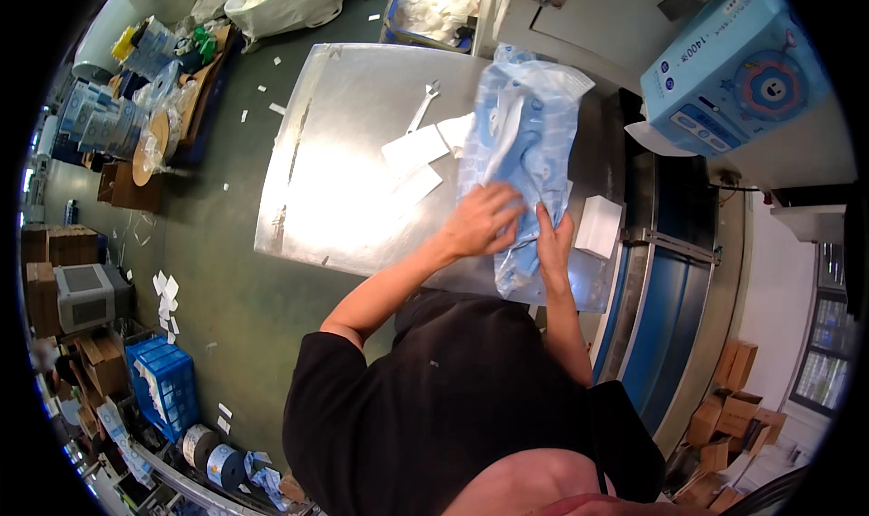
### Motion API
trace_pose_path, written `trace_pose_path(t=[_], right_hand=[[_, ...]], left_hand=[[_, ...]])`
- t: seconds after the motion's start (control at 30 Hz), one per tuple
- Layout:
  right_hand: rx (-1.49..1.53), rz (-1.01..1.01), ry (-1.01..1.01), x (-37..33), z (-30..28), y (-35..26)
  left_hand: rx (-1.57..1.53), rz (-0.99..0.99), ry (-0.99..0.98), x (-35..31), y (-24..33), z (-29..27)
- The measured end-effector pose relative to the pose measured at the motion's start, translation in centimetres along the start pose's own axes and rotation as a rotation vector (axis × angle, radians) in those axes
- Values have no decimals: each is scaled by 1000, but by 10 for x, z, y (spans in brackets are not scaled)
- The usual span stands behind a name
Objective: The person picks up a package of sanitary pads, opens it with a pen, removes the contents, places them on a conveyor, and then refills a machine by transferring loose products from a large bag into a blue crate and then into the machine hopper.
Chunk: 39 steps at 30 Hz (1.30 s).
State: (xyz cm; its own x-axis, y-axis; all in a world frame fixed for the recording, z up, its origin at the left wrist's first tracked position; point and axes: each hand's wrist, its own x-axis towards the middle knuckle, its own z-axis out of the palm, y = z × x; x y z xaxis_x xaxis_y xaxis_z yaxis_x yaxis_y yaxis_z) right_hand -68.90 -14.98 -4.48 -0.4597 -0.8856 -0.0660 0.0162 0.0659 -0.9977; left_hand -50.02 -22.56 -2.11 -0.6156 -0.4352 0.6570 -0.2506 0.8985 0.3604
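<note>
A light blue printed plastic bag (pixel 536 140), crumpled and partly see-through, lies lengthwise over the right part of the metal table (pixel 348 109). My right hand (pixel 554 244) grips its near right edge, thumb on top and the other fingers mostly hidden. Over the bag's near left side is my left hand (pixel 484 219), its fingers bent and smeared by motion, so its hold is unclear. White paper blocks (pixel 416 154) sit left of the bag, and another white block (pixel 599 226) stands to the right of my right hand. Beyond the paper lies a metal wrench (pixel 423 104).
A large blue printed carton (pixel 738 77) rests on a surface at the far right. Behind the table stands a blue crate (pixel 434 9) of white material. Paper scraps (pixel 166 299) litter the floor at left, near another blue crate (pixel 163 385) and film rolls (pixel 224 466).
</note>
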Motion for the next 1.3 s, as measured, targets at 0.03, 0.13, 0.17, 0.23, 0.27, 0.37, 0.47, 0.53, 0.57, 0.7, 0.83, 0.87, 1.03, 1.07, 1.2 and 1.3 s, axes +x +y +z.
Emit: trace_pose_path(t=[0.03, 0.13, 0.17, 0.23, 0.27, 0.37, 0.47, 0.53, 0.57, 0.7, 0.83, 0.87, 1.03, 1.07, 1.2, 1.3], right_hand=[[-66, -29, -40, -2, 0, 3], [-20, -4, 21, -14, 0, -7], [16, -1, 40, -16, -4, -9], [90, 5, 76, -19, -16, -11], [95, 13, 94, -20, -25, -4], [219, 15, 238, -33, -37, -14], [255, 35, 300, -41, -68, -9], [305, 54, 392, -48, -86, -8], [334, 58, 453, -55, -88, -16], [386, 74, 726, -77, -101, -40], [448, -8, 765, -96, -115, -65], [476, -20, 778, -102, -125, -64], [429, -54, 963, -128, -157, -73], [419, -75, 972, -137, -166, -68], [418, -64, 928, -158, -188, -56], [419, -10, 872, -164, -199, -50]], left_hand=[[149, -63, 29, 1, -2, -4], [457, -235, 63, 15, -3, -18], [470, -287, 39, 7, -12, -11], [283, -402, 1, -17, -39, 7], [81, -464, -15, -33, -58, 21], [-46, -563, -179, -65, -87, 44], [51, -598, -181, -63, -98, 48], [131, -606, -168, -60, -112, 43], [182, -609, -188, -66, -131, 42], [303, -658, -178, -46, -155, 61], [38, -539, 57, 33, -149, 125], [76, -630, 52, 58, -145, 145], [408, -882, -267, 128, -138, 239], [377, -906, -361, 134, -143, 257], [-24, -1011, -132, 127, -246, 269], [-107, -855, 291, 135, -264, 227]])
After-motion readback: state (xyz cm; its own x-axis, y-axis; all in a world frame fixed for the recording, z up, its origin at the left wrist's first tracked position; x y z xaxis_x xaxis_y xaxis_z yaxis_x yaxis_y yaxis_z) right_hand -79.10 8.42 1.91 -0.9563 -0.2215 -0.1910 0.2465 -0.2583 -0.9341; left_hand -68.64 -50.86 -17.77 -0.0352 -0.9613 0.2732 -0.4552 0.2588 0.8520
